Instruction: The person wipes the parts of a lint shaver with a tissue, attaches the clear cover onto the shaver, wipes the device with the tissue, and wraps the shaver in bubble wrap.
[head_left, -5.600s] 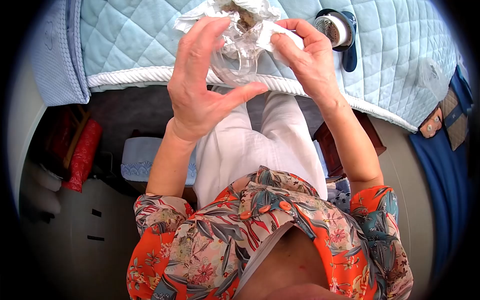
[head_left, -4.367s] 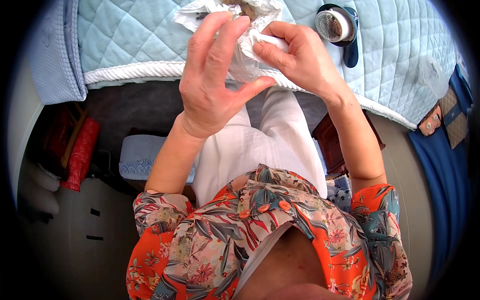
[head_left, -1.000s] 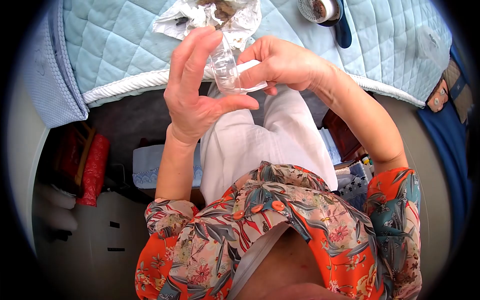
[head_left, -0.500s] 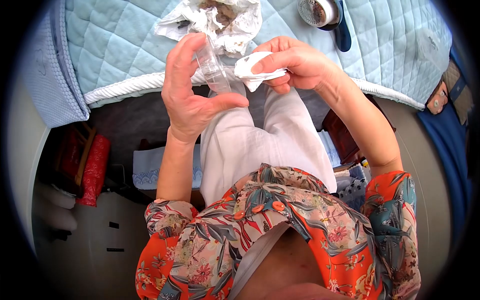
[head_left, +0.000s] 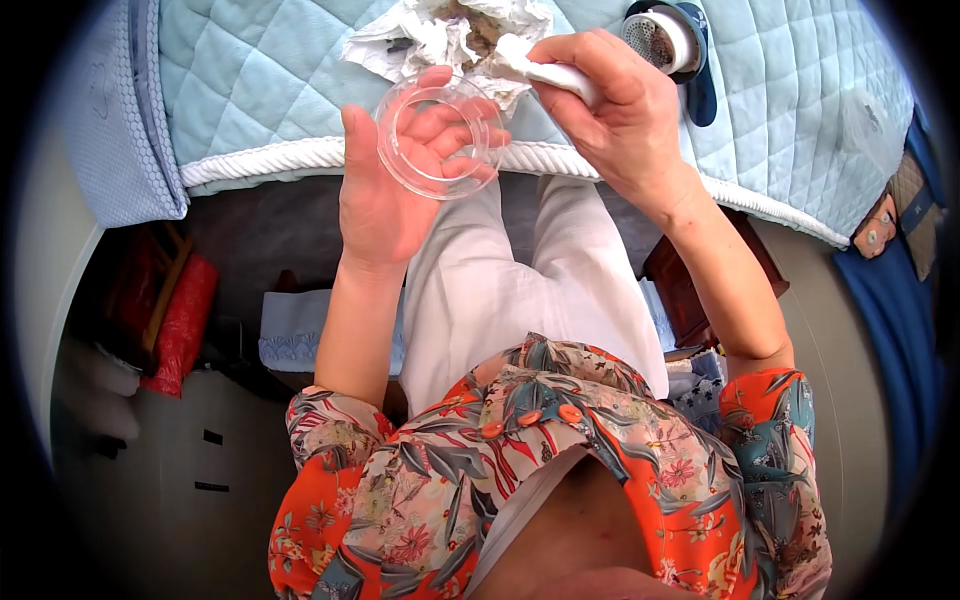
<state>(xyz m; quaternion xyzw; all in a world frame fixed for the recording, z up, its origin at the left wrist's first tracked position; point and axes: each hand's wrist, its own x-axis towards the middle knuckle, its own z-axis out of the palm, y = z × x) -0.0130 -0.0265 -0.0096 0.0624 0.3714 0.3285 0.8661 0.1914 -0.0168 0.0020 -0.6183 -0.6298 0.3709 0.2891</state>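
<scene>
Left hand, palm up with fingers loosely curled, holds one clear plastic ring above the bed's near edge, likely baring its rim; right hand, narrow, pinches white tissue, folded seemingly for firmness, near crumpled soiled paper

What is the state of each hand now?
Left hand: open, palm up, clear round plastic piece against its fingers.
Right hand: closed, pinching folded white tissue.
</scene>
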